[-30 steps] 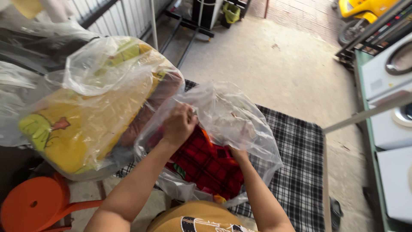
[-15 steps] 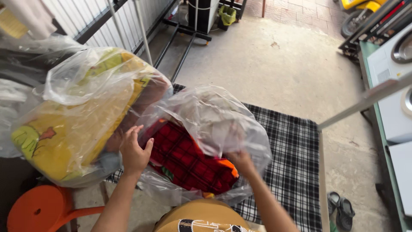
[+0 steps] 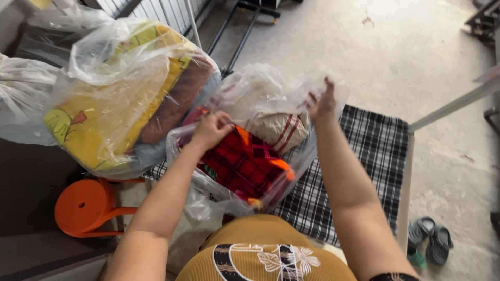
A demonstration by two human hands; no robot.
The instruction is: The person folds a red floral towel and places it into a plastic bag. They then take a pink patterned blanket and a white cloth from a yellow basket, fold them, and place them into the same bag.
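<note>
Left hand (image 3: pixel 211 130) pinches the near rim of the clear plastic bag (image 3: pixel 260 99); right hand (image 3: pixel 323 104) grips the far rim, fingers closed. The bag holds red plaid cloth (image 3: pixel 237 166), resting on one checked mat (image 3: pixel 364 156) over concrete floor (image 3: pixel 364 52). Beside: one orange stool (image 3: pixel 83 205), one yellow bundle (image 3: pixel 114 104), two sandals (image 3: pixel 429 237).

Both arms reach forward — left hand (image 3: pixel 211 130) fisted, right hand (image 3: pixel 323 104) raised, fingers pinched.

Clear plastic bag (image 3: pixel 271 104) of red plaid cloth, gripped between both hands. Second clear bag (image 3: pixel 120 88), yellow bedding inside, just beyond left hand (image 3: pixel 211 130).
</note>
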